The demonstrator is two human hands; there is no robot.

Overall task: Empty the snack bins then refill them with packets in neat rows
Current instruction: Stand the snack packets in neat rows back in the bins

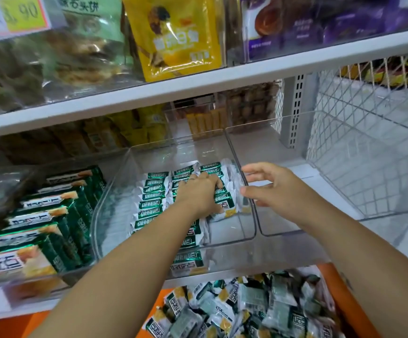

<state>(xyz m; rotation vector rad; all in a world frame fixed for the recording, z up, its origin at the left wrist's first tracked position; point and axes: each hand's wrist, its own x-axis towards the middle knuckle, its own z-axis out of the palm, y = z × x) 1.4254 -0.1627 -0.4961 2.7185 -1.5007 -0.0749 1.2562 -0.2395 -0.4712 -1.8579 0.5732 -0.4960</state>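
Note:
A clear plastic bin (232,236) stands on the middle shelf and holds green-and-white snack packets (153,202) in rows. My left hand (199,193) reaches into it and lies on the packets in the right-hand row, fingers curled over them. My right hand (275,185) hovers open at the bin's right wall, fingers spread, holding nothing. A second clear bin (303,229) to the right looks empty. Below the shelf, an orange container (344,303) holds a loose heap of the same packets (251,311).
Another clear bin at the left (51,276) holds larger green packs (59,215). A white wire basket (373,152) stands at the right. The white shelf above (198,85) carries yellow (176,37) and purple bags (320,23). More bins sit behind.

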